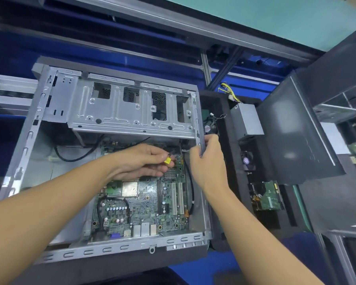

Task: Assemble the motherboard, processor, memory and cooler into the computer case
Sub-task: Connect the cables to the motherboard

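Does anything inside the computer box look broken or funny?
Nothing looks broken. The silver processor on the motherboard sits bare, with nothing mounted over it, and a black cable loops loose inside the case.

Both bare forearms reach forward from the lower corners and converge. The left hand (pixel 140 161) lies low with its fingers curled, thumb and fingertips pinching a yellow connector (pixel 167 160). The right hand (pixel 209 163) stands upright, its thumb and fingers clasping the case edge (pixel 201 138).
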Motion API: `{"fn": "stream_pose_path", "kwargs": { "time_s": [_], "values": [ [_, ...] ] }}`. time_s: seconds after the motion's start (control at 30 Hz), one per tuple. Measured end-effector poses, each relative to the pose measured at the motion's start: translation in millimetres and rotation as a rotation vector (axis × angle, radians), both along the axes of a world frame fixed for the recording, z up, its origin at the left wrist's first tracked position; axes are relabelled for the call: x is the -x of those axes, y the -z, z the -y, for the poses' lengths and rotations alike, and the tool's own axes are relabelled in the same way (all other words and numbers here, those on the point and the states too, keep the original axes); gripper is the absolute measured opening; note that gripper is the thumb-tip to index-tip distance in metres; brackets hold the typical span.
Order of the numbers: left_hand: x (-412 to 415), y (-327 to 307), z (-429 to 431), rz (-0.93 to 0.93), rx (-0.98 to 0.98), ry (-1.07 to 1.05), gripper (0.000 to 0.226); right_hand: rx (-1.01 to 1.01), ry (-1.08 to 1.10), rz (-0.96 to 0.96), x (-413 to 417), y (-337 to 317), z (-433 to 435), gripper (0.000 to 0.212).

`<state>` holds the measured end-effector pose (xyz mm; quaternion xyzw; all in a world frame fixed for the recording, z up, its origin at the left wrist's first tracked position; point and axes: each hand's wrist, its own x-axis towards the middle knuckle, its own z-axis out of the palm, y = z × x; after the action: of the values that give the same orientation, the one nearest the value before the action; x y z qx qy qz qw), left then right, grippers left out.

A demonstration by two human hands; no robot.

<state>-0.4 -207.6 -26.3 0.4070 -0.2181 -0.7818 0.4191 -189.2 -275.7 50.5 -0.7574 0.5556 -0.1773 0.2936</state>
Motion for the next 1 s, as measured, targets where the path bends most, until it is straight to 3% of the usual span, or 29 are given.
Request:
{"fn": "stream_pose_path", "kwargs": {
  "time_s": [0.1,0.27,0.43,0.57,0.73,1.0],
  "values": [
    [-3.1,2.4,0.3,-0.005,-0.024,-0.01,0.028,0.012,-0.015,-0.018,-0.6,0.4,1.6,0.014],
    [0.0,3.4,-1.8,0.148,-0.031,-0.021,0.022,-0.016,-0.034,-0.016,0.0,0.0,2.7,0.017],
    [17.3,-4.0,14.6,0.785,0.094,0.107,0.018,-0.02,-0.037,-0.006,1.3,0.0,3.4,0.014],
    [28.3,3.5,38.1,0.853,0.12,0.135,0.014,-0.028,-0.013,0.01,-0.4,-1.6,2.9,0.011],
    [28.0,8.3,49.4,1.124,0.273,0.236,0.017,-0.007,0.007,-0.01,-2.0,-0.6,2.2,0.01],
    [25.8,17.0,49.5,1.119,0.353,0.239,0.022,0.007,0.008,-0.031,-1.6,0.6,2.5,0.012]
  ]
}}
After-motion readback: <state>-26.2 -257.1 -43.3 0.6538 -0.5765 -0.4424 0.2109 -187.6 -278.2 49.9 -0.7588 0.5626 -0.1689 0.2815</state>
